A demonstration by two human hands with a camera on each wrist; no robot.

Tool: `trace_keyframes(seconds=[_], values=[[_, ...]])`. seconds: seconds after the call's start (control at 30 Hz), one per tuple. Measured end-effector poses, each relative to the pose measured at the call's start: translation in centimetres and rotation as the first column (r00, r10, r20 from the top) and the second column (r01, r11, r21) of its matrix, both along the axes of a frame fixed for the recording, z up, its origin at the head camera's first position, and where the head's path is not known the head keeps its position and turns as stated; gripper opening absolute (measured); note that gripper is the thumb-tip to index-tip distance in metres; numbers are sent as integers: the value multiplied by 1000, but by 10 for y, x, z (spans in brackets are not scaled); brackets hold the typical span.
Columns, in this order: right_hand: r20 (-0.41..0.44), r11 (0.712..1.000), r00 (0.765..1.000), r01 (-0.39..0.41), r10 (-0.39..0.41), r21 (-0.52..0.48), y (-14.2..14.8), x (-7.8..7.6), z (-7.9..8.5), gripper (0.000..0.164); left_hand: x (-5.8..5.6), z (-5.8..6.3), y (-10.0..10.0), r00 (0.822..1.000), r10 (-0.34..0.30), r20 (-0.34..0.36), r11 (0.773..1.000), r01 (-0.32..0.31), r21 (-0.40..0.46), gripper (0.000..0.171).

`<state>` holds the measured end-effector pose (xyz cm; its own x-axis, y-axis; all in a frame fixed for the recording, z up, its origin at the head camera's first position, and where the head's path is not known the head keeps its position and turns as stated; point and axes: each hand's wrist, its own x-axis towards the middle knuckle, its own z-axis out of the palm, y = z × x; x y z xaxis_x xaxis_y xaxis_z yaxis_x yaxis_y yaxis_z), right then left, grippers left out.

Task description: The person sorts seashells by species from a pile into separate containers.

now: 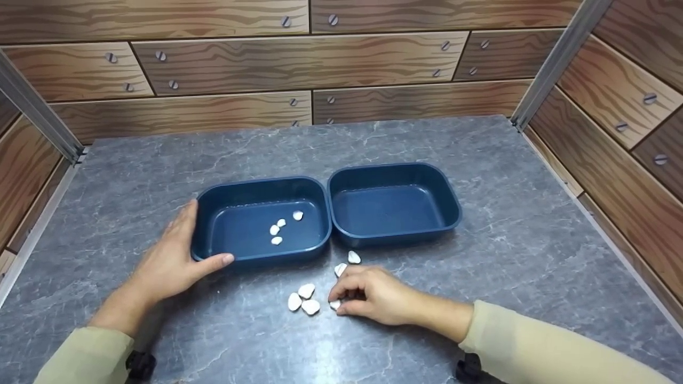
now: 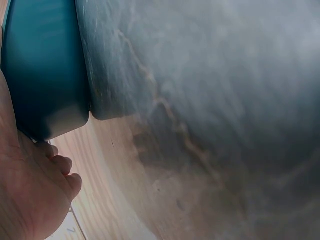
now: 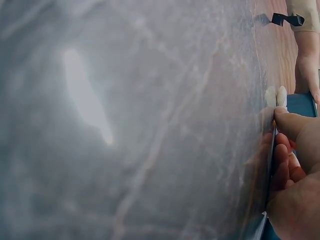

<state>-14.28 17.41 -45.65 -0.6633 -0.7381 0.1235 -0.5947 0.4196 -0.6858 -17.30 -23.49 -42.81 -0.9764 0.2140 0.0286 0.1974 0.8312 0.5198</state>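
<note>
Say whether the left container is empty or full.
Neither: in the head view, the left container holds four white stones, with most of its floor bare.

LEFT WRIST VIEW | left hand (image 2: pixel 32 192) is lying at lower left, apparently touching blue container (image 2: pixel 47 65) | container is resting on grey marbled tabletop (image 2: pixel 240 90) | brownish vein (image 2: pixel 158 97) is crossing tabletop | wood-grain panel (image 2: pixel 80 155) is showing beside hand

Blue bins (image 1: pixel 387 208) open above; near walls (image 1: pixel 283 259) block low path from white stones (image 1: pixel 310 307).
</note>
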Motion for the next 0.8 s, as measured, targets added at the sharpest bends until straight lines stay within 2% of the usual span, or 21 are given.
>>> trace_keyframes(seconds=[0.3, 0.8], values=[[-4, 998, 1000, -15, 15, -60, 1, 0, -1, 15, -1, -1, -1, 1000, 5, 17, 1000, -5, 1, 128], [28, 996, 1000, -11, 13, -87, 3, -2, -2, 15, -1, -1, 0, 1000, 10, 9, 1000, -10, -11, 128]])
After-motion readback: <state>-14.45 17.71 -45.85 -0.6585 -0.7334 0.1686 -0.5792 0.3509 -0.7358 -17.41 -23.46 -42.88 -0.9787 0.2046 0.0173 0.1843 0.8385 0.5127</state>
